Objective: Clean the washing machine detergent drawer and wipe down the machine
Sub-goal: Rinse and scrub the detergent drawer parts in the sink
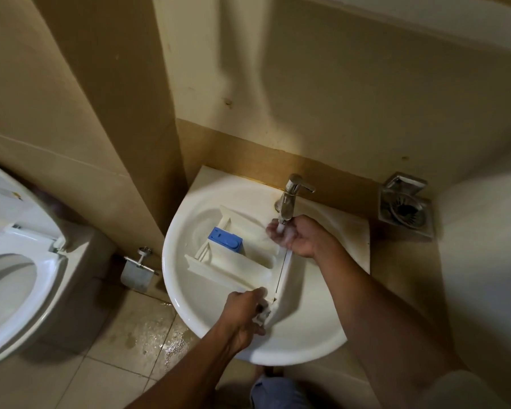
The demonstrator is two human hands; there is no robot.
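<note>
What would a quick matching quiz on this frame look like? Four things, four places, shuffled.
Things
1. tap
2. blue box
3. left hand
4. right hand

Places
A. grips the near end of the drawer
B. stands on the back rim of the sink
C. sits inside the drawer
D. under the tap's spout, in the water

Pairs: 1-B, 2-C, 3-A, 4-D
</note>
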